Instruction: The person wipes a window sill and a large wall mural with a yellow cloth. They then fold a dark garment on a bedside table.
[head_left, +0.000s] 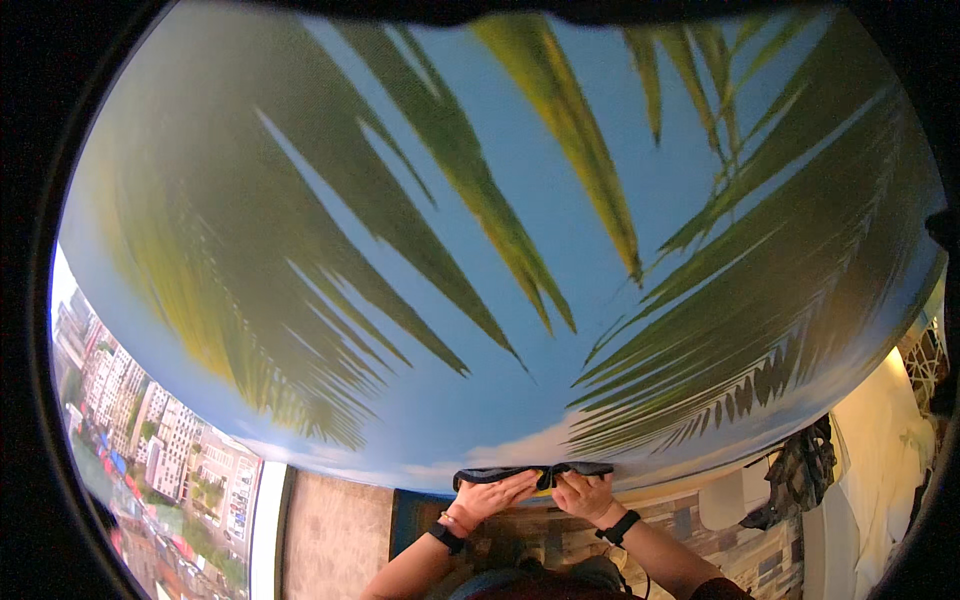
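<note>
A large printed surface (540, 420) with palm fronds and blue sky fills most of the view before me. At its lower part a folded dark cloth (501, 475), with a bit of yellow at its middle, lies against the print. My left hand (496, 496) holds the left part of the cloth, its fingers stretched out together and pointing right. Close beside it, my right hand (583, 495) holds the right part with bent fingers. What the fingertips do behind the cloth is partly hidden. Each wrist wears a dark band.
To the left, a window with a white frame (267, 525) looks onto tall buildings far below. The wood-patterned floor (675, 534) shows beneath my arms. At right, a dark patterned garment (801, 469) hangs near pale fabric (877, 435).
</note>
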